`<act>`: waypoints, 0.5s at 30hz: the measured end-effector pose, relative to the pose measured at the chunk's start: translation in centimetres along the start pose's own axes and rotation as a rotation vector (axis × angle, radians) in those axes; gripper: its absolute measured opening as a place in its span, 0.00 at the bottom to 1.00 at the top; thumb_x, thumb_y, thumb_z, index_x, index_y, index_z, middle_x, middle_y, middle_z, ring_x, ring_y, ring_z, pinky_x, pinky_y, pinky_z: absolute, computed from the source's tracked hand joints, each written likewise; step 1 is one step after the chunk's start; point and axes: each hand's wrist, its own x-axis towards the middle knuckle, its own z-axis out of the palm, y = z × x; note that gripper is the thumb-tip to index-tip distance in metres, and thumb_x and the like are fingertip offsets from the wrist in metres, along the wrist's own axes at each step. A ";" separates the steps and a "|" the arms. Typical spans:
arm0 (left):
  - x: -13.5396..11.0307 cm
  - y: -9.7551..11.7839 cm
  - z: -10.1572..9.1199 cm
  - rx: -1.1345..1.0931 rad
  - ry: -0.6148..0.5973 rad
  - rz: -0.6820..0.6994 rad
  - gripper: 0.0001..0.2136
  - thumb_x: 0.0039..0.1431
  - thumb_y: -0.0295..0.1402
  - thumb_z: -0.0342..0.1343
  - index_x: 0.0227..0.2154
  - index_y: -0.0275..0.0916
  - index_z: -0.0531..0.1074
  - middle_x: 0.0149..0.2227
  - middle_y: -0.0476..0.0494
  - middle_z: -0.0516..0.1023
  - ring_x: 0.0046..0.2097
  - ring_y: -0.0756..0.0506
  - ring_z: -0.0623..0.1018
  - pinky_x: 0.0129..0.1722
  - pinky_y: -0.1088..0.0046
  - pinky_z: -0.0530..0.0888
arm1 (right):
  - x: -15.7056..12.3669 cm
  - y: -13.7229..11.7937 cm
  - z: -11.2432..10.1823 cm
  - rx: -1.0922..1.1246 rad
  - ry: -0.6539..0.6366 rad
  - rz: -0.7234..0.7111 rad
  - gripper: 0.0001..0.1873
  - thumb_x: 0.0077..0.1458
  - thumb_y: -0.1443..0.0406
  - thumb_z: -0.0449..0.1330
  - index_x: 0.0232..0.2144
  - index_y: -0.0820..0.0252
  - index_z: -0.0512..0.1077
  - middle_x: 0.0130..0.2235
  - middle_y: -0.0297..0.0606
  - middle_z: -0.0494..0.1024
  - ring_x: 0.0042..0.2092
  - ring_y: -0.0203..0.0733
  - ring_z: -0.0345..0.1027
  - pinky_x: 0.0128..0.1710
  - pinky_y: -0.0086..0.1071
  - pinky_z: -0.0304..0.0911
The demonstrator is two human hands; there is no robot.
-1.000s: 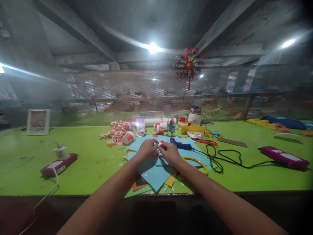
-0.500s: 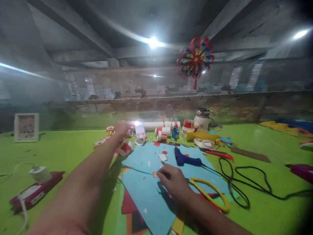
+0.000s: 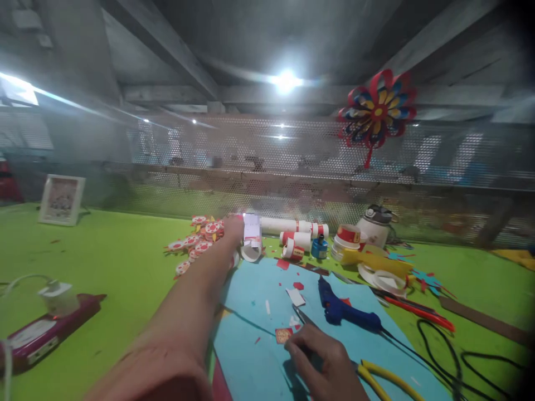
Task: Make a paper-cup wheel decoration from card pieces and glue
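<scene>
My left hand (image 3: 234,227) reaches to the back of the table, between red-and-white dotted paper pieces (image 3: 203,247) and a phone-like upright panel (image 3: 252,229) in a white round holder. Its fingers are blurred and turned away. In front, my right hand (image 3: 324,356) is closed, thumb and forefinger pinching a small red-and-gold paper piece (image 3: 284,335) at its edge. Under that hand lie scissors with yellow handles (image 3: 390,381); their blade tips point out beyond the fingers. Blue paper sheets (image 3: 251,289) spread beneath, with a small white card (image 3: 296,297) and red scraps on top.
A blue glue gun (image 3: 349,312) lies right of my right hand, its black cord running right. Behind stand paper cups (image 3: 293,249), a blue bottle (image 3: 319,247) and a white jug (image 3: 374,227). A red-handled tool (image 3: 422,312) lies right; a power strip (image 3: 54,326) is left.
The view has shifted, so the table things sit lower and mostly further right. My left hand is closer to the upright panel. My right hand keeps its pinch on the red-and-gold paper piece.
</scene>
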 end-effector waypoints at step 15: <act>0.2 -0.5 0.1 -0.019 -0.067 0.053 0.16 0.59 0.36 0.52 0.49 0.35 0.66 0.49 0.39 0.69 0.46 0.43 0.72 0.43 0.59 0.72 | 0.1 -1.2 -0.9 0.098 0.048 0.041 0.15 0.55 0.58 0.53 0.24 0.57 0.73 0.24 0.35 0.71 0.28 0.38 0.65 0.30 0.29 0.58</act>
